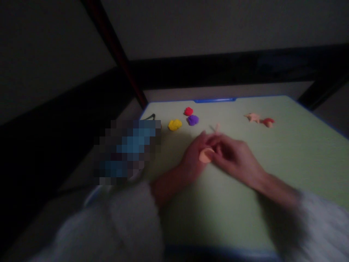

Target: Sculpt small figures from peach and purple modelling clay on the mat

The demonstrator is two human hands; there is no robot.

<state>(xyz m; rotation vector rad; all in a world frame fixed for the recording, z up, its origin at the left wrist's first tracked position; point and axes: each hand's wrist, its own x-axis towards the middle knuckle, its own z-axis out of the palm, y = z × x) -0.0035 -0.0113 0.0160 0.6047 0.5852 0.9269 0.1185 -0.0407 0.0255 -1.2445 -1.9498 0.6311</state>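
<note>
A flattened, rounded piece of peach-orange modelling clay (206, 155) is between my two hands, above the table. My right hand (240, 160) is closed, its thumb pressed on the right edge of the clay. Behind and beside the piece, my left hand (192, 158) curls around it, with its fingers partly covered by the right hand. Just beyond the fingertips, a thin pale-pink piece (217, 127) shows; its kind is unclear. The dim light and blur hide finer details.
On the pale green, blue-edged table (218, 214) lie yellow (175, 124), purple (193, 120) and red (188, 111) clay lumps. At the far right are a peach clay shape (253, 117) and a red-and-peach one (268, 122). A pixelated patch (133, 145) covers the left edge.
</note>
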